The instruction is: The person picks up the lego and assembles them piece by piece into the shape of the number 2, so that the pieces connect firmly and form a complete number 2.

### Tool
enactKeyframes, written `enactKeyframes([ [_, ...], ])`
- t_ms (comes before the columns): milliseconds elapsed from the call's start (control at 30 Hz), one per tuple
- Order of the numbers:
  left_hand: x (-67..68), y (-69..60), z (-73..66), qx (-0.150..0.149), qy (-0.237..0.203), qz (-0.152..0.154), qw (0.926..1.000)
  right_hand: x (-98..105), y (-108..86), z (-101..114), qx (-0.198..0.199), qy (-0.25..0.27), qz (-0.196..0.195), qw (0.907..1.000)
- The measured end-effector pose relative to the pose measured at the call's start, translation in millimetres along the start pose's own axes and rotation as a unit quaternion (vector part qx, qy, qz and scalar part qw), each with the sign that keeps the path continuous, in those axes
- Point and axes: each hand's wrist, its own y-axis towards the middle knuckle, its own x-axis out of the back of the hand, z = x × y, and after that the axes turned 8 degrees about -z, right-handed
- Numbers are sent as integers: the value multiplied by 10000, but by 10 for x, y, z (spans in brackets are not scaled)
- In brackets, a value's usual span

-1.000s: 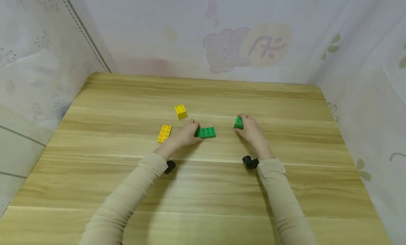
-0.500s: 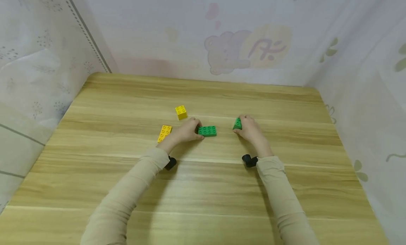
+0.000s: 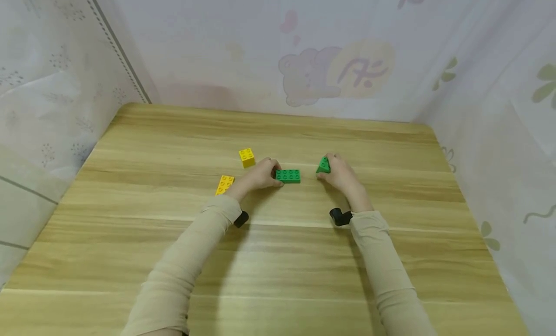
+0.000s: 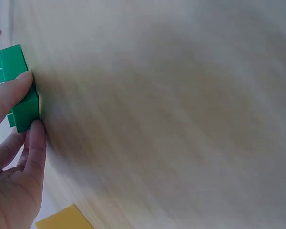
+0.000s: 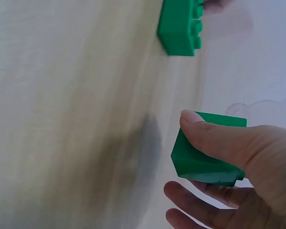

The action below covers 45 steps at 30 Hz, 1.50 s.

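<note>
My left hand [image 3: 262, 174] pinches the left end of a long green toy brick [image 3: 290, 176] with two rows of studs. In the left wrist view the thumb lies on one side of that brick [image 4: 14, 62] and fingertips on the other. To the right, my right hand [image 3: 340, 173] holds a smaller green brick with a sloped side [image 3: 323, 165]. The right wrist view shows the thumb across this sloped brick [image 5: 205, 155], with fingers beneath, partly hidden. A gap separates the two green bricks.
A square yellow brick [image 3: 246, 157] stands behind my left hand. A longer yellow brick [image 3: 225, 184] lies by the left wrist, its near end covered by the arm. Patterned cloth [image 3: 195, 51] hangs past the back edge of the wooden table [image 3: 278, 283].
My left hand and the long green brick have moved slightly right and away from me, narrowing the gap. The sloped brick has tilted and shifted a little left in my right hand.
</note>
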Motion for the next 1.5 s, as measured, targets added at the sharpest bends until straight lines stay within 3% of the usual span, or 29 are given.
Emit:
enactKeyframes([
  [367,-39,141,2,304,-485,57,9983,58,73,134,95,438,33,9990],
  [667,6,174,21,169,-481,-152,9986,95,170,357,404,411,-101,9983],
  [1033,6,172,31,192,-694,-164,9973,84,217,524,810,619,-158,9947],
  [1500,-5,184,58,271,-808,-131,9963,94,225,600,501,1300,-131,9902],
])
